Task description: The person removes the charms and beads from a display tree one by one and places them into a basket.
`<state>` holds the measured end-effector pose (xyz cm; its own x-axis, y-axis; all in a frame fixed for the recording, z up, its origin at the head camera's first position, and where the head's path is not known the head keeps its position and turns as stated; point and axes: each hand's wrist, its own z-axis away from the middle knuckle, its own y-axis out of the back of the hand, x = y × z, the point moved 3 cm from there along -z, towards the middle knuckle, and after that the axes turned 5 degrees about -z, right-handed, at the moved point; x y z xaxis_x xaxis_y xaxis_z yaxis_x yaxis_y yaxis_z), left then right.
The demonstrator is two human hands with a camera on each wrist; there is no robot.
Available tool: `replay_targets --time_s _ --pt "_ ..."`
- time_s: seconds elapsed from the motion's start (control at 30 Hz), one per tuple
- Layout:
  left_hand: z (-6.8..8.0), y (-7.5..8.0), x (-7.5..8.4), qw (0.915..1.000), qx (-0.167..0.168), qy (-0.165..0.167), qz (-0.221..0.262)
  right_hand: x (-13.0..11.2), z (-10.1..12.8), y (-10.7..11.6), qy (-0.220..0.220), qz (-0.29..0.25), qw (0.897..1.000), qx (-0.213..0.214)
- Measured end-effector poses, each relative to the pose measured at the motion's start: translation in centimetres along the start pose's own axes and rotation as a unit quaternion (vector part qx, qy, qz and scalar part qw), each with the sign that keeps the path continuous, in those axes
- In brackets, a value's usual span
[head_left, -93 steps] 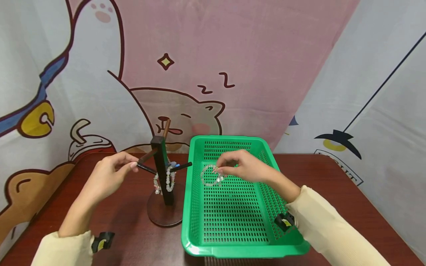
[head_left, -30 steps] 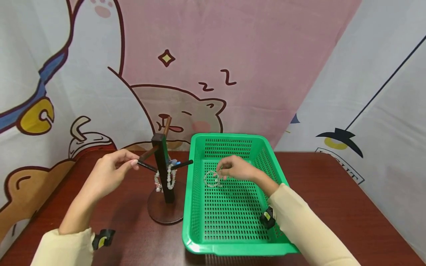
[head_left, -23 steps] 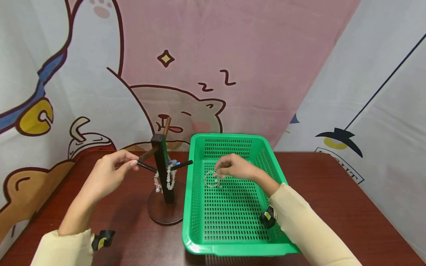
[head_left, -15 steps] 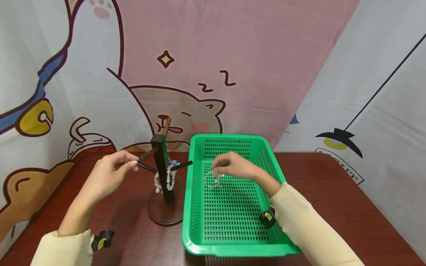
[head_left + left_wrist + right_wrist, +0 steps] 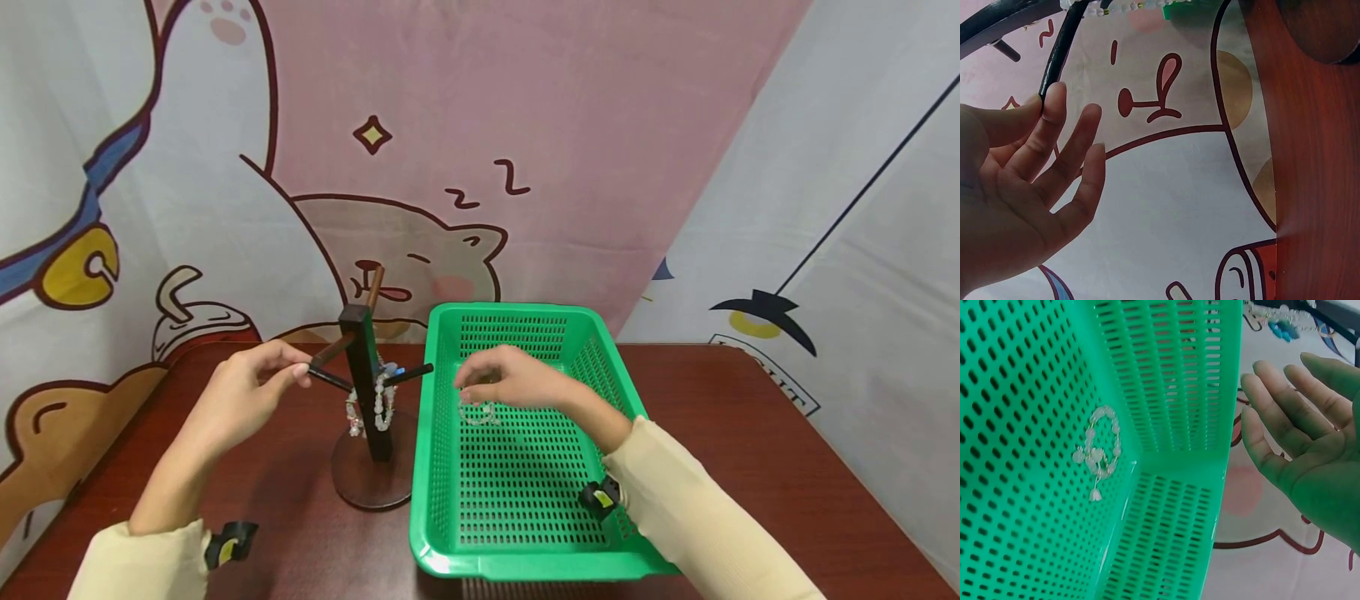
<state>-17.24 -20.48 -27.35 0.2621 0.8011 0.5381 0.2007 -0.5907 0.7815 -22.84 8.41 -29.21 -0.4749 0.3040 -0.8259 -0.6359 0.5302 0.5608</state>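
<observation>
My left hand (image 5: 243,400) pinches the tip of a black peg (image 5: 1063,50) on the dark wooden bracelet stand (image 5: 367,392). Strings of pale beads, the bracelets (image 5: 385,404), hang from the stand's pegs, with a bit of blue among them. A clear beaded bracelet (image 5: 1102,447) with a small white flower-like charm lies on the floor of the green basket (image 5: 420,517). My right hand (image 5: 517,379) is over the basket, fingers relaxed and holding nothing; in the head view it covers the upper part of that bracelet.
The stand's round base (image 5: 375,483) is on the reddish-brown table (image 5: 300,542), just left of the basket. Bare brown pegs (image 5: 377,287) stick out near the stand's top. Behind the table hangs a cartoon-printed cloth (image 5: 600,167).
Earlier my right hand held the clear bracelet over the basket; it has let go, and the bracelet rests inside. The hand has since shifted left towards the stand. My left hand stays put.
</observation>
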Motion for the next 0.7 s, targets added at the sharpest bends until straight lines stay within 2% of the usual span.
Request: replay_targets --time_s 0.43,0.7 --pt "0.0 0.0 -0.1 1.0000 -0.001 -0.001 0.001 -2.2 -0.7 -2.0 0.029 -0.002 0.999 -0.021" --pt "0.0 0.0 -0.1 1.0000 -0.001 0.001 0.001 -2.5 -1.4 -3.3 0.029 -0.013 0.999 -0.035"
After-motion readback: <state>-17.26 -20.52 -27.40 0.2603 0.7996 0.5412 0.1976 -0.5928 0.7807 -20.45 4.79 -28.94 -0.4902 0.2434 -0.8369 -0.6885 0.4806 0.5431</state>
